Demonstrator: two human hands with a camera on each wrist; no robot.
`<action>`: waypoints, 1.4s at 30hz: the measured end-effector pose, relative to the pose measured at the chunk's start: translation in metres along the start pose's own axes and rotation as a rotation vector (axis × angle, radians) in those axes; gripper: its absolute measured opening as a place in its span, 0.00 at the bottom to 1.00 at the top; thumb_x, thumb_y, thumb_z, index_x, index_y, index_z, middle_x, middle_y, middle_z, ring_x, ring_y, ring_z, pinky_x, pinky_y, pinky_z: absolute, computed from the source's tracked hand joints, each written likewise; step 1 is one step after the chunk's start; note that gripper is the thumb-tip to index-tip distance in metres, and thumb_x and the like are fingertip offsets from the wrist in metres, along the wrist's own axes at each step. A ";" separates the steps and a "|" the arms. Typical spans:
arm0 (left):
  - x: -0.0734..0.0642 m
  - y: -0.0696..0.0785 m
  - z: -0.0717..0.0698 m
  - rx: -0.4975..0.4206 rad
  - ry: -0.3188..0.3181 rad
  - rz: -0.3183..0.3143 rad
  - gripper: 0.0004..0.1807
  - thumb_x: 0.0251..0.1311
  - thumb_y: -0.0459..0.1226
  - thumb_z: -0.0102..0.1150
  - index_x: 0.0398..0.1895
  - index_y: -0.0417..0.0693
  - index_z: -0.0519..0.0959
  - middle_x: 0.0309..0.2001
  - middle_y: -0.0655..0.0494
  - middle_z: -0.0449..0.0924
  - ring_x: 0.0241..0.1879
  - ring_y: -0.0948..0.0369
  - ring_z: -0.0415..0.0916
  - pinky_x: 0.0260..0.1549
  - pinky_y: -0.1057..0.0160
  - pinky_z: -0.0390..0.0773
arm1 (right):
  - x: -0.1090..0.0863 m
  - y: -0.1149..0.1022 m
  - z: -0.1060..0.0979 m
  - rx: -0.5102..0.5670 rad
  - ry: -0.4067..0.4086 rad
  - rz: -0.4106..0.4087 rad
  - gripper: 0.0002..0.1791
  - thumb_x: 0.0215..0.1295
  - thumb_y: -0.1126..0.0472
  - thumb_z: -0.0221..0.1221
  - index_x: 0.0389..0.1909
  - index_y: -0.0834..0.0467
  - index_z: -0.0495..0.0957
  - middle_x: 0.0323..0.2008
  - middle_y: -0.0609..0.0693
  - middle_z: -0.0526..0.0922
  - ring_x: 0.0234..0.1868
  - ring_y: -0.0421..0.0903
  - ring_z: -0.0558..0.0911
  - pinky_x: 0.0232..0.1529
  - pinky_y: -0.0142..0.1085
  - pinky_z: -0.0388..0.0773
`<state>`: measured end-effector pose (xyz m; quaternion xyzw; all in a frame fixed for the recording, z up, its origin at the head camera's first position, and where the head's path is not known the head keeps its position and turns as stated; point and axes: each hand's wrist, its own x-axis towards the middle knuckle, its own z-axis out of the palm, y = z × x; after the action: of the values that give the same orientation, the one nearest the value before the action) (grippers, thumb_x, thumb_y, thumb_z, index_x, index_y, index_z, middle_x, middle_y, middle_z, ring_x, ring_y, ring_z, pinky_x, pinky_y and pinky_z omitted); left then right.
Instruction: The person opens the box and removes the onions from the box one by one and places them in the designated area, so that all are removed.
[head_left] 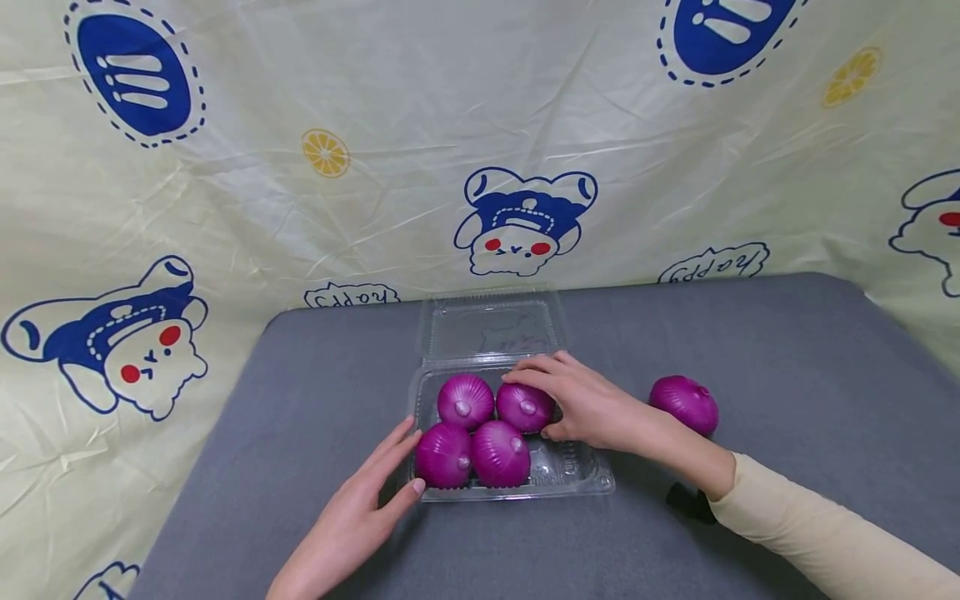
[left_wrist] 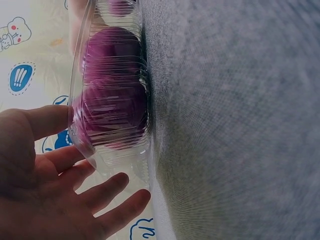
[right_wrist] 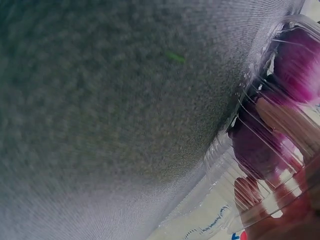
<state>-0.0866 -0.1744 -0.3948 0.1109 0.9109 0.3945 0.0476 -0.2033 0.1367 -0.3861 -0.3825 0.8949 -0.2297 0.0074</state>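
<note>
A clear plastic clamshell box (head_left: 585, 486) lies with its lid folded back on the grey table, holding several purple onions. In its back row, my right hand (head_left: 600, 410) grips the right onion (head_left: 522, 407), fingers over its far side and thumb low on the near right. Left of it sits another onion (head_left: 465, 400), with a front-left onion (head_left: 442, 456) and a front-middle onion (head_left: 501, 454) before them. My left hand (head_left: 358, 507) rests against the box's left front corner, fingers spread; the left wrist view shows its thumb at the clear rim (left_wrist: 75, 100).
One more onion (head_left: 684, 404) lies on the table (head_left: 810, 392) right of the box, beyond the right forearm. A small black object (head_left: 690, 502) shows beneath that forearm. A printed cloth (head_left: 405, 167) hangs behind the table.
</note>
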 end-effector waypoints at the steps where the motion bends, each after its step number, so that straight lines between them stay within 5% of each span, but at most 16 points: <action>1: 0.000 0.000 0.000 0.002 0.001 -0.001 0.31 0.66 0.45 0.61 0.72 0.57 0.66 0.74 0.79 0.51 0.72 0.68 0.51 0.65 0.47 0.61 | 0.000 0.000 0.000 -0.006 0.003 0.002 0.41 0.46 0.63 0.77 0.65 0.48 0.73 0.62 0.46 0.71 0.58 0.46 0.68 0.48 0.43 0.79; 14: 0.000 0.002 0.000 0.005 0.003 -0.004 0.31 0.66 0.45 0.61 0.72 0.56 0.67 0.74 0.78 0.51 0.72 0.67 0.52 0.65 0.46 0.62 | 0.001 -0.003 -0.002 -0.097 0.067 0.005 0.43 0.40 0.58 0.79 0.62 0.50 0.73 0.59 0.48 0.73 0.55 0.49 0.74 0.45 0.47 0.81; 27: 0.000 0.003 0.000 0.023 0.008 0.001 0.30 0.66 0.43 0.61 0.72 0.56 0.67 0.74 0.76 0.52 0.72 0.68 0.52 0.66 0.48 0.61 | 0.001 -0.005 -0.004 -0.071 0.241 0.020 0.44 0.40 0.53 0.79 0.59 0.53 0.67 0.55 0.48 0.72 0.49 0.45 0.76 0.46 0.41 0.81; 42: -0.001 0.003 0.001 0.012 0.010 -0.001 0.31 0.66 0.44 0.61 0.72 0.55 0.67 0.74 0.77 0.51 0.72 0.67 0.52 0.65 0.47 0.61 | -0.020 -0.022 -0.013 -0.031 0.243 0.117 0.49 0.43 0.46 0.77 0.69 0.47 0.66 0.54 0.49 0.70 0.45 0.46 0.80 0.37 0.40 0.83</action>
<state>-0.0853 -0.1723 -0.3934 0.1086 0.9135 0.3897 0.0426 -0.1771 0.1426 -0.3682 -0.2989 0.9134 -0.2598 -0.0937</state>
